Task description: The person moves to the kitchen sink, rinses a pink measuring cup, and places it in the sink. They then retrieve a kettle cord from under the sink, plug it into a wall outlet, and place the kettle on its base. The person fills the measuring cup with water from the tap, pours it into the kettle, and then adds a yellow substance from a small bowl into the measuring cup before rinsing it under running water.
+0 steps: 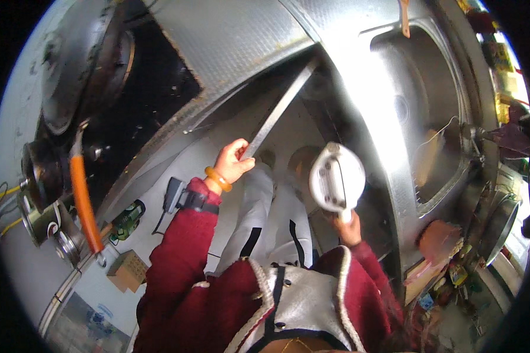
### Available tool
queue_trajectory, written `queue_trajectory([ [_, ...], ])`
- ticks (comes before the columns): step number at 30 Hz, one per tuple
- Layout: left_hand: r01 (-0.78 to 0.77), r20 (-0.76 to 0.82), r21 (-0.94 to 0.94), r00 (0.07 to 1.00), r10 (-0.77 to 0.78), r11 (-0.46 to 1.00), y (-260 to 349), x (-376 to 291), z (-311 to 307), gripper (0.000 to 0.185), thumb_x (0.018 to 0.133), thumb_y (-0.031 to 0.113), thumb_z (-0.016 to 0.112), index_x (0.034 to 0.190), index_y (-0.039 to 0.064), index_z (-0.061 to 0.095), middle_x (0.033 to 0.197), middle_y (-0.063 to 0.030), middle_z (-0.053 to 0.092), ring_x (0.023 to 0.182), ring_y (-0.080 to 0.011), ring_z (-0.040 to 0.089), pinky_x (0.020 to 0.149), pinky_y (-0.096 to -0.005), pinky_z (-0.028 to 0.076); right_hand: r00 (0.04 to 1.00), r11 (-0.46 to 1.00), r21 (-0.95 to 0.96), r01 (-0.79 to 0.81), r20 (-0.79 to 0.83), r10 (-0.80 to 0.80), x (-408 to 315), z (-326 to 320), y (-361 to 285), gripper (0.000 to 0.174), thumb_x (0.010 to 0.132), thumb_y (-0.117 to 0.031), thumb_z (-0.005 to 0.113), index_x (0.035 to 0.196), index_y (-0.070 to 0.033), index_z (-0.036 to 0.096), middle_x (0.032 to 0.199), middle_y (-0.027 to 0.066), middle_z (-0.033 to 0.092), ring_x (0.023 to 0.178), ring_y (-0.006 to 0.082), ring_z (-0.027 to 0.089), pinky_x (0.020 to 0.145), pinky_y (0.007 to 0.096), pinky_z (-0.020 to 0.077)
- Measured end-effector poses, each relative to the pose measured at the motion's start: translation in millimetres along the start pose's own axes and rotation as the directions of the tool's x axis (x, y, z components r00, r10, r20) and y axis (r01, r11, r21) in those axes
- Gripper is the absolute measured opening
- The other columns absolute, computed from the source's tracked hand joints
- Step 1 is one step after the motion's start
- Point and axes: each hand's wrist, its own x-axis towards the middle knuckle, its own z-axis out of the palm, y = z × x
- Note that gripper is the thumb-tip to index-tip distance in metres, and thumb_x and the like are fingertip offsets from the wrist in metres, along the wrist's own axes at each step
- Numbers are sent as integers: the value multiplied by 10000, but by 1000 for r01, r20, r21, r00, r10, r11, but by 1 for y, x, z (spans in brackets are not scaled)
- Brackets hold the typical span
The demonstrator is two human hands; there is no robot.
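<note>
My left hand (235,163) grips the near end of a flat metal edge (282,108), which runs up to the steel counter and looks like the top of an open cabinet door or drawer front. An amber-coloured bangle (218,178) is on that wrist, beside a dark strap with a small device (175,195). My right hand (349,227) is closed around the handle of a white, round-bodied utensil (337,178), perhaps a ladle or scoop, held over the floor in front of the cabinet. What lies inside the cabinet is mostly in shadow.
A steel sink (433,110) is at the right, with a wooden utensil (405,20) at its rim. At the left, a large wok or lid (77,61) and an orange-handled utensil (85,198) are over the black stove (159,88). A cardboard box (128,270) stands lower left.
</note>
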Motion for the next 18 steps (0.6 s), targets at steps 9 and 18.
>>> queue_trajectory([
  [9, -75, -85, 318, 991, 108, 945, 7, 1, 0, 224, 648, 109, 677, 803, 39, 532, 662, -25, 522, 622, -118, 482, 574, -287, 414, 962, 946, -183, 267, -13, -274, -115, 66, -228, 302, 706, 26, 620, 1005, 13, 576, 908, 57, 623, 788, 133, 585, 670, 267, 478],
  [18, -78, -144, 247, 983, 116, 966, 21, -19, 19, 281, 638, 197, 668, 808, 33, 514, 679, -81, 526, 645, -198, 508, 618, -337, 432, 838, 795, -291, 532, 313, -447, 7, 168, -375, 323, 777, -151, 589, 1047, 19, 539, 863, 65, 599, 737, 153, 601, 627, 258, 506],
])
